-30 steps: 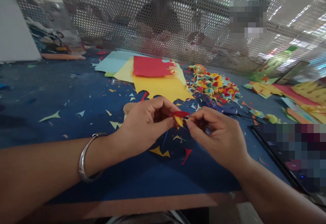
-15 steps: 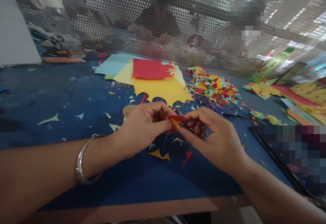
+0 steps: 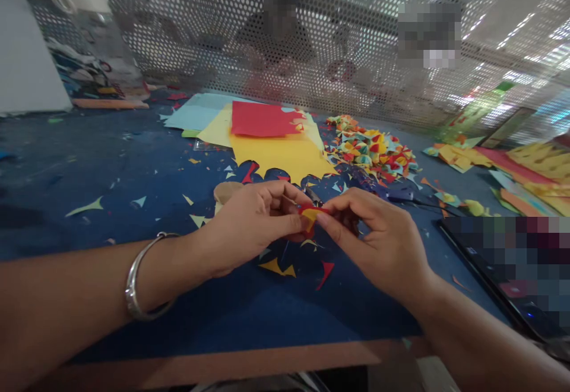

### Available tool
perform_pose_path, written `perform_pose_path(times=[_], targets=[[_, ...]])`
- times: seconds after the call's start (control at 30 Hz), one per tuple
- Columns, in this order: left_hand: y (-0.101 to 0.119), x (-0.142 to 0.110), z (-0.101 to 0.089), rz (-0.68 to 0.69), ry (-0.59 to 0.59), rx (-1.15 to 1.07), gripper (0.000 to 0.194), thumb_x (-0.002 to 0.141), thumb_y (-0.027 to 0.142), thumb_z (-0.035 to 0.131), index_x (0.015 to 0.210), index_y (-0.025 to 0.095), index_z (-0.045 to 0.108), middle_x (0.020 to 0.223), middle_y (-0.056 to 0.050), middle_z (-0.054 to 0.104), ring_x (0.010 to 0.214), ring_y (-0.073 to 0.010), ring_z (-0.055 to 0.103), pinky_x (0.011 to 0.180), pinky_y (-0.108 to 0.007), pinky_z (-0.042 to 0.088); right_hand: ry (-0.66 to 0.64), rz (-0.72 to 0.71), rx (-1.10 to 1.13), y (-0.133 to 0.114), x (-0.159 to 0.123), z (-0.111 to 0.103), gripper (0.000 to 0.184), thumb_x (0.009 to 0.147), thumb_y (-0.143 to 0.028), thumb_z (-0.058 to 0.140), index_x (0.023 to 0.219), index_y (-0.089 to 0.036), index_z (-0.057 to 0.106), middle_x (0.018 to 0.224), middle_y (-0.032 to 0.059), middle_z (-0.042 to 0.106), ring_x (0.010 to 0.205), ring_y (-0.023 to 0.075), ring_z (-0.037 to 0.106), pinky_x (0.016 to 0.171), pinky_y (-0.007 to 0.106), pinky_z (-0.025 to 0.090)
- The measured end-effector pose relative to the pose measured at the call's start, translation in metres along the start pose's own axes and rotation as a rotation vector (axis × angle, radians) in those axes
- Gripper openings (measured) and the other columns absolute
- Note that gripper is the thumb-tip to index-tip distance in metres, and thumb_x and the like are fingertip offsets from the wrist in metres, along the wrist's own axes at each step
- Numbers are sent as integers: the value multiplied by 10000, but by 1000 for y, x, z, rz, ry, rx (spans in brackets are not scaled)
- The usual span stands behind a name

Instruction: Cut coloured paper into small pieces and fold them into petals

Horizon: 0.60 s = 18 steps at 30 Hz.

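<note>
Between my two hands is a small red and yellow paper piece [image 3: 310, 218], curved or folded, with the yellow face toward me. My left hand [image 3: 262, 217] pinches its left side between thumb and fingers. The thumb and forefinger of my right hand [image 3: 371, 231] grip its right edge; the other fingers curl underneath. Behind the left hand stands a pale brown roll [image 3: 226, 193], partly hidden. Yellow scraps [image 3: 276, 267] and a red scrap [image 3: 326, 274] lie on the blue tabletop [image 3: 249, 315] below the hands.
Red paper [image 3: 262, 120] lies over a yellow sheet [image 3: 276, 153] with scalloped cut edges. A heap of small folded paper pieces [image 3: 376, 148] sits to the right. Nearby are a glue gun [image 3: 398, 194] with a cord and a tablet [image 3: 512, 273]. A perforated metal screen [image 3: 200, 41] stands behind; people show through it.
The paper piece has turned in my fingers, showing a rounder yellow face with red around it. Both hands stay in nearly the same place.
</note>
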<state>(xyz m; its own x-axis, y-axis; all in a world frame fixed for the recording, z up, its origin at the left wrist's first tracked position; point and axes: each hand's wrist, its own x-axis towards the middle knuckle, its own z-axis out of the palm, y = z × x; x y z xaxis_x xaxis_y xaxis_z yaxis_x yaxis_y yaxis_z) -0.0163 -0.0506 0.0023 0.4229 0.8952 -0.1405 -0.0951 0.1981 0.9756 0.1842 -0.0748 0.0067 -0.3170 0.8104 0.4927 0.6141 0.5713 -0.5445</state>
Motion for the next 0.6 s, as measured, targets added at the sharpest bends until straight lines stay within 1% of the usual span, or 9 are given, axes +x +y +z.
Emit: perform_pose_path(times=[0.07,0.17,0.3,0.47,0.6], targets=[[2,-2,-1,-6,-8,-51,172,775,165,797,909,124,697,773,8,721,726,-97,692,693,-194,575,-3,30,9,-1,1,0,78,918,-194,682,842,-178,689,716,-31,619,604,66,536,553,190,433],[4,-3,-2,-5,-27,-102,123,792,116,739,913,114,719,841,-11,742,788,-109,715,733,-201,586,4,58,24,0,2,0,77,922,-213,683,851,-182,691,720,-33,617,608,68,535,570,193,442],[3,-1,-5,16,-52,-56,211,768,34,727,962,117,723,830,-9,764,789,-95,716,753,-184,567,-6,68,32,1,2,0,81,922,-221,681,849,-187,690,715,-33,612,606,73,536,562,200,436],[-3,2,-9,147,-113,62,249,780,93,783,1013,130,701,904,-22,769,854,-117,723,820,-221,570,-21,92,34,1,2,-2,75,924,-226,675,865,-185,697,719,-28,626,613,80,542,551,209,427],[-2,1,-8,248,-128,97,256,771,38,750,988,150,674,921,-5,741,853,-110,710,825,-224,572,-14,102,34,1,2,-1,80,923,-235,683,863,-183,694,721,-28,625,620,82,539,572,215,435]])
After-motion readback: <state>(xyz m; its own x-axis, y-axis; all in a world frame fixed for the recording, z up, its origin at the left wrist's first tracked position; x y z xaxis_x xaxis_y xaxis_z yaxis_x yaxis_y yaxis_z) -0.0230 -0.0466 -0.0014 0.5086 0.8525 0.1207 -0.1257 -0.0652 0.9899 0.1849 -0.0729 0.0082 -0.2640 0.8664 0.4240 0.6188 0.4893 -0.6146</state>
